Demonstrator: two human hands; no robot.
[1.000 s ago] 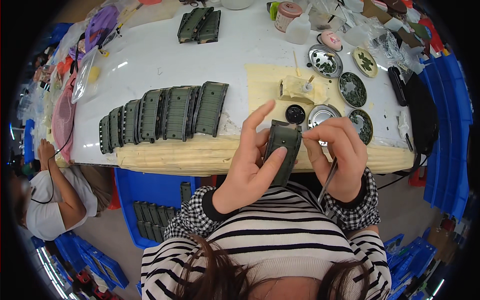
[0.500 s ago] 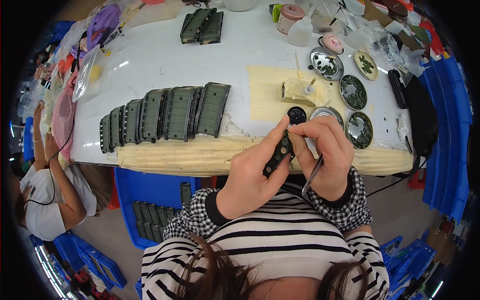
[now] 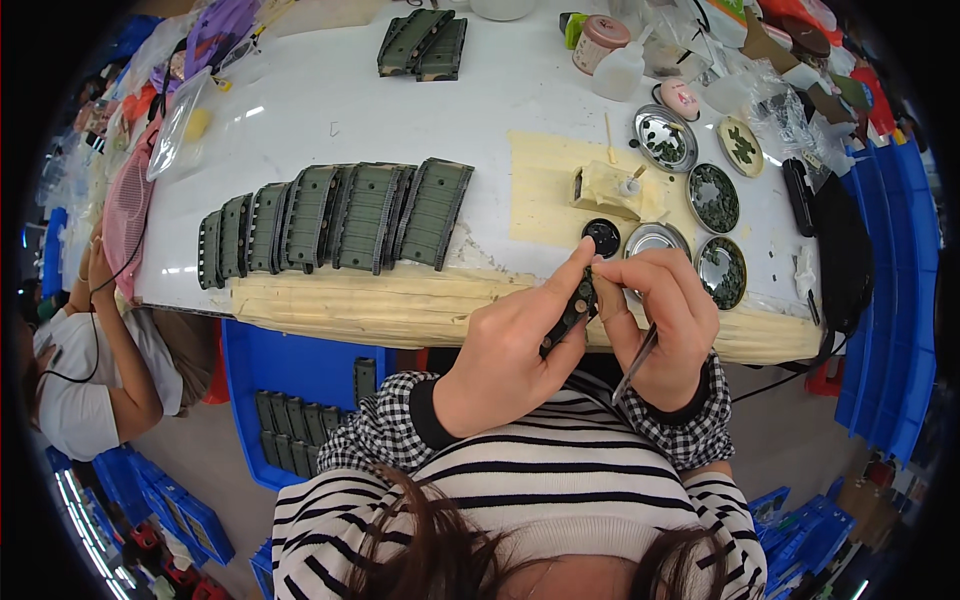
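My left hand (image 3: 505, 345) is closed around a narrow dark green part (image 3: 573, 318) with round spots along its face, held tilted over the table's front edge. My right hand (image 3: 665, 325) pinches at the upper end of that part with thumb and forefinger. Tucked in the right palm is a slim metal tool (image 3: 637, 365) that looks like tweezers, pointing down toward my body. Whatever lies between the right fingertips is too small to make out. Just beyond the fingertips sits a small round black dish (image 3: 601, 237).
Round metal dishes (image 3: 722, 272) of small dark green pieces stand at the right. A taped block (image 3: 615, 191) sits on yellow paper. Ribbed green parts (image 3: 375, 217) stand in a row at left. Below is a blue bin (image 3: 240, 390) with more. Another person (image 3: 100, 385) sits far left.
The whole view has shifted slightly. Both hands stay together at the dark green part, which has turned a little in my left hand; the right fingers have moved slightly along its upper end.
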